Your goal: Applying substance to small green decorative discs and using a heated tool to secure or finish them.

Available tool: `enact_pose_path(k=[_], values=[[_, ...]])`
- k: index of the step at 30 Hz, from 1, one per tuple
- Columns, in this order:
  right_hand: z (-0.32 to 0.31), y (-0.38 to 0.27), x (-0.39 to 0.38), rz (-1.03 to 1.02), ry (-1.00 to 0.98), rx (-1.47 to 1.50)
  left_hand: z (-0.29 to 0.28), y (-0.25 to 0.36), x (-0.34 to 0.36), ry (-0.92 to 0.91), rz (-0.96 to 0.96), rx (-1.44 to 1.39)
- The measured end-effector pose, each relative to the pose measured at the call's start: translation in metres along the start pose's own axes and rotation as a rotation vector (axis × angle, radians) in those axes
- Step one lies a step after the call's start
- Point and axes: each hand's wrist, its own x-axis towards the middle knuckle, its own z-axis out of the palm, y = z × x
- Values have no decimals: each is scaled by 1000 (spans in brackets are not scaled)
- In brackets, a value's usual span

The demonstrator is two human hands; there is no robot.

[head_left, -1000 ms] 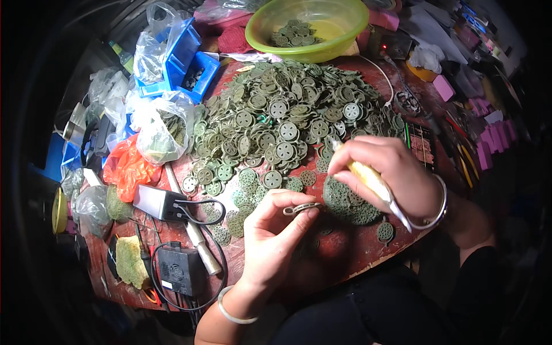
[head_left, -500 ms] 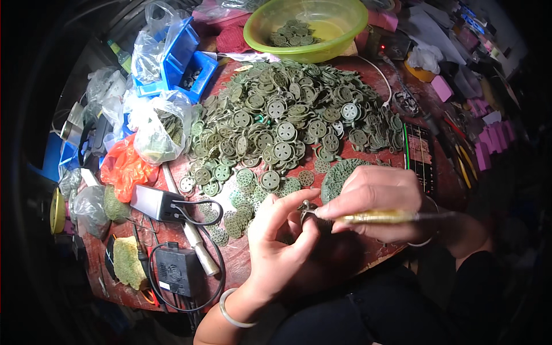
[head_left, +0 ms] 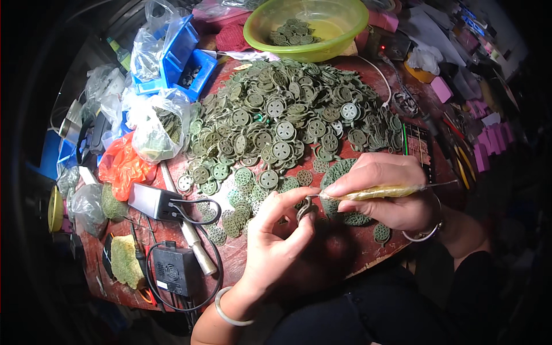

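Observation:
My left hand (head_left: pixel 276 241) pinches a small dark metal piece (head_left: pixel 305 211) between thumb and forefinger, low in the middle of the view. My right hand (head_left: pixel 379 201) grips a slender tool with a yellowish wrapped handle (head_left: pixel 374 192), held nearly level; its thin tip is at the top of that piece, close to my left forefinger. Just behind my hands lies a rough, dark green round pad (head_left: pixel 355 218), partly covered by my right hand. A large heap of green-grey pierced discs (head_left: pixel 282 129) spreads beyond, with flatter green discs (head_left: pixel 233 221) beside my left hand.
A yellow-green basin (head_left: pixel 351 29) stands behind the heap. Blue bins (head_left: pixel 198 75), plastic bags (head_left: pixel 121 167), a silver-black device (head_left: pixel 152 204), a metal rod (head_left: pixel 198 247) and a cabled black box (head_left: pixel 175 270) crowd the left. Pliers (head_left: pixel 463 164), pink blocks (head_left: pixel 491 144) and a dark phone-like object (head_left: pixel 422 146) lie right.
My right hand came down and leftward with the tool, bringing its tip to the piece, then rose slightly. The piece in my left fingers has turned from lying flat to tilted.

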Motion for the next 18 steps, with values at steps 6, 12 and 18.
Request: enact_pose_path(k=[6,12,18], values=[[-8,4,4,34,-15,46,-1,1,-2,-23,-24,-49],[-9,6,17,301,66,378,1,18,1,20,-131,-28],[-10,58,47,9,-257,-203,0,19,2,80,-404,-341]])
